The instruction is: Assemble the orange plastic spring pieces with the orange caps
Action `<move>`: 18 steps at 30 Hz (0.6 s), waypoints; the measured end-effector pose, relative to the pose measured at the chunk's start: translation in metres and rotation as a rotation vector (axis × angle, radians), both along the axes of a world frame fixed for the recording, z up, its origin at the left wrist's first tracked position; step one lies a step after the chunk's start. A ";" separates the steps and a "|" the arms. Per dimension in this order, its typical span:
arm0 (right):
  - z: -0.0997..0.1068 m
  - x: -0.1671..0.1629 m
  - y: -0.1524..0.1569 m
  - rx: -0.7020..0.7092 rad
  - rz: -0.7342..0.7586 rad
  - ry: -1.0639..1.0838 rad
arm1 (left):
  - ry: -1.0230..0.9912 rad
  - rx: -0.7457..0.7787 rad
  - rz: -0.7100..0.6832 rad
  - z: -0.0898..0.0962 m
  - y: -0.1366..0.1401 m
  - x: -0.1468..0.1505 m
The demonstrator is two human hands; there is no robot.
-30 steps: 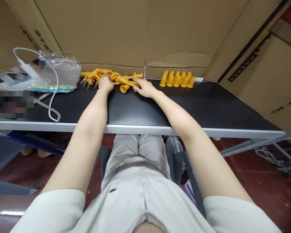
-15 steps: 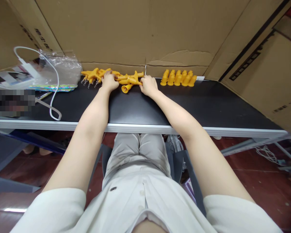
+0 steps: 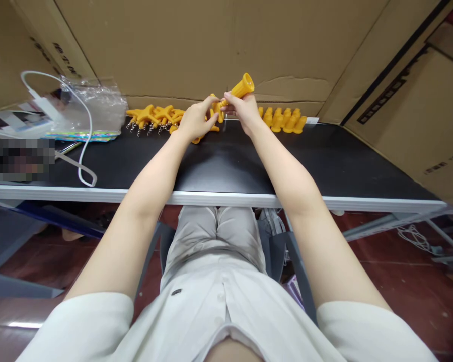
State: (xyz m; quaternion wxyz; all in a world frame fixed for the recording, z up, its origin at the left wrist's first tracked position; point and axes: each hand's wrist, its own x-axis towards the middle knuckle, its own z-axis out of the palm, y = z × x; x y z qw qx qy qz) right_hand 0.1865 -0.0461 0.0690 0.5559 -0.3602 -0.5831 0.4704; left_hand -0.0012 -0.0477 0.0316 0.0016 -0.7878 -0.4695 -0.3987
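Observation:
Above the back of the table, a yellow plastic corkscrew [image 3: 242,87] is held between my two hands, its flared open end tilted up to the right. My right hand [image 3: 246,111] is closed around its body. At the narrower end, my left hand [image 3: 197,119] pinches the handle with thumb and fingers. Under and beside my left hand lie more yellow pieces [image 3: 212,129], partly hidden. Further left is a pile of yellow star-shaped corkscrew handles [image 3: 149,114] with bare metal spirals. Yellow flared sleeves [image 3: 287,120] stand upright in rows right of my right hand.
Cardboard walls [image 3: 173,45] close off the back and sides of the black table [image 3: 226,166]. At left lie a clear plastic bag [image 3: 101,108], colourful flat packets, a white cable [image 3: 86,115] and a phone-like object. The table's metal edge [image 3: 226,199] runs before my lap.
Both hands have risen off the pieces on the table with one corkscrew. My left hand has moved right; my right hand has gone up and slightly right, tilting the flared end upward.

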 end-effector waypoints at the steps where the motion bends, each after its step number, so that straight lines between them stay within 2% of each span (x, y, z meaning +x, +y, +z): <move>1: 0.002 0.002 -0.005 -0.005 0.053 0.019 | 0.013 -0.001 -0.002 -0.002 0.001 0.001; 5: 0.000 0.008 -0.007 -0.004 0.137 -0.033 | 0.060 -0.009 0.062 -0.008 0.006 -0.002; 10: -0.008 0.015 0.011 0.077 -0.012 -0.169 | -0.015 -0.022 0.258 -0.001 0.004 -0.006; 13: -0.010 0.021 0.012 0.173 -0.069 -0.384 | -0.044 -0.054 0.304 0.009 -0.009 -0.005; 18: -0.011 0.025 0.005 0.265 0.041 -0.760 | 0.001 -0.135 0.275 0.021 -0.031 0.002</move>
